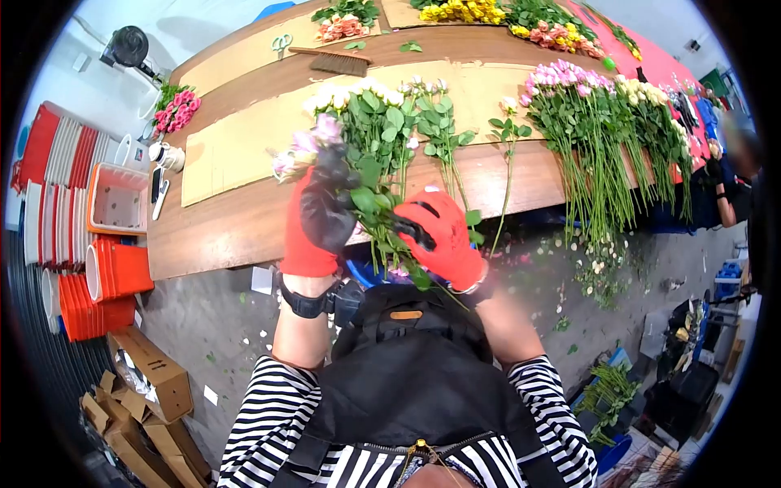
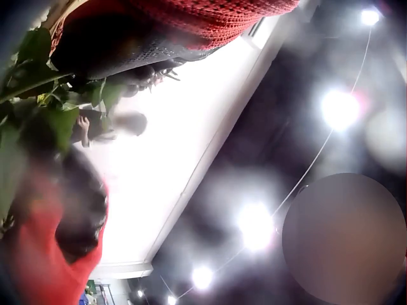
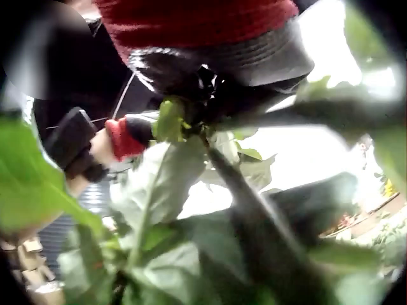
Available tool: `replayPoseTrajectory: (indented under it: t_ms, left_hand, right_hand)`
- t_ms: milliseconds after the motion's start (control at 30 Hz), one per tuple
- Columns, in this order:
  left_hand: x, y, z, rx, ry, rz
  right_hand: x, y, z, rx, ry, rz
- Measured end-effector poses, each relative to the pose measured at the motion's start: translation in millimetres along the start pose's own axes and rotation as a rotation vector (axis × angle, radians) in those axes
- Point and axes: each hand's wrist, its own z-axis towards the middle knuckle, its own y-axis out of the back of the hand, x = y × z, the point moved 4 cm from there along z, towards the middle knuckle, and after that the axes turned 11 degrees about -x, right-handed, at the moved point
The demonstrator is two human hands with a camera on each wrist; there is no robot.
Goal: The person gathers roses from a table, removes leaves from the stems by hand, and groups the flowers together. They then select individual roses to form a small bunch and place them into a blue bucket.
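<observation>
Both hands wear red gloves with black palms and fingers. My left hand [image 1: 324, 210] grips pale pink roses [image 1: 305, 145] by their leafy stems, blooms pointing up and left above the table edge. Lower down and to the right, my right hand [image 1: 443, 237] has its fingers curled on the rose stems [image 3: 248, 197], among green leaves [image 3: 156, 184] that fill much of the right wrist view. Stem ends hang below the hands, in front of the black apron [image 1: 423, 350]. In the left wrist view, leaves [image 2: 60, 130] partly cover the gloved fingers.
White roses [image 1: 358, 93] and single stems lie on cardboard [image 1: 236, 159] just beyond the hands. Pink roses [image 1: 569, 77] overhang the table's right side. Farther back are a brush [image 1: 342, 63] and scissors [image 1: 281, 42]. Orange crates [image 1: 122, 268] stand left; another person is at the right edge.
</observation>
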Motion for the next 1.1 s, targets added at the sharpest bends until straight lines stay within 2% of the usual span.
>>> replayPoseTrajectory:
  t_ms: [33, 67, 167, 200, 267, 300, 400, 433, 467, 533, 567, 600, 633, 700, 733, 767, 833, 900, 1033, 1100]
  left_hand:
    - [-9.1, -8.6, -3.1, -0.174, -0.072, -0.039]
    - [-25.7, -2.4, -2.2, -0.063, -0.077, -0.13]
    - [-69.6, -5.3, -7.6, -0.056, -0.277, -0.056]
    - [-79.7, -3.6, -10.2, -0.075, -0.229, -0.107]
    - [-89.6, 5.0, -10.1, 0.017, -0.194, -0.118]
    - [-91.7, 4.8, -12.0, 0.052, -0.17, -0.132]
    - [-90.9, 0.6, -17.0, 0.191, -0.053, -0.192]
    - [-88.7, 0.0, -17.2, 0.257, 0.017, -0.22]
    - [-86.6, 0.1, -18.1, 0.324, 0.087, -0.248]
    - [-83.7, 11.3, -23.4, 0.394, 0.077, -0.229]
    - [-81.6, 7.5, -26.6, 0.447, 0.118, -0.238]
    - [-79.1, 4.6, -30.5, 0.501, 0.156, -0.247]
    - [-79.6, 7.0, -35.4, 0.527, -0.089, 0.005]
    - [-63.6, -30.2, -43.2, 0.021, -0.034, -0.121]
    - [-60.2, -34.7, -44.0, 0.051, -0.066, -0.054]
    - [-57.7, -34.2, -46.2, 0.152, -0.113, 0.006]
    - [-53.1, -32.7, -48.2, 0.235, -0.151, 0.057]
    - [-49.4, -35.1, -49.4, 0.186, -0.127, 0.11]
    - [-38.0, -24.6, -50.6, 0.044, -0.094, 0.17]
    - [-33.6, -3.4, -46.2, 0.109, -0.054, 0.189]
  right_hand:
    - [-1.1, 3.4, -8.0, 0.061, 0.049, -0.029]
    - [-3.2, 7.4, -19.2, 0.12, 0.098, -0.059]
    - [-19.5, 21.9, -66.7, 0.399, 0.033, -0.134]
    - [-27.7, 27.2, -85.1, 0.487, -0.023, -0.116]
    - [-38.9, 37.5, -103.4, 0.673, -0.125, -0.113]
    - [-39.4, 42.4, -96.5, 0.646, -0.125, -0.166]
    - [-26.0, 60.8, -54.4, 0.145, -0.165, -0.265]
    - [-22.6, 62.9, -46.4, 0.072, -0.157, -0.318]
    - [-30.1, 55.6, -49.4, 0.136, -0.216, -0.256]
    - [-49.1, 37.7, -59.0, 0.258, -0.333, -0.133]
    - [-57.6, 21.5, -60.5, 0.533, -0.618, 0.061]
    - [-77.3, -0.9, -86.6, 0.508, -0.477, 0.286]
    - [-69.6, -2.6, -87.0, 0.589, -0.577, 0.364]
    - [-37.2, -4.0, -64.2, 0.514, -0.839, 0.901]
    - [-21.0, -4.6, -52.8, 0.472, -0.971, 1.153]
    - [-38.9, -14.6, -66.5, 0.524, -0.958, 1.206]
    - [-50.6, -30.1, -67.6, 0.541, -0.886, 1.279]
    - [-20.5, -47.3, -26.9, 0.476, -0.769, 1.318]
    - [8.6, -34.6, 9.4, 0.348, -0.754, 1.127]
    - [12.5, -36.2, 5.5, 0.359, -0.783, 1.108]
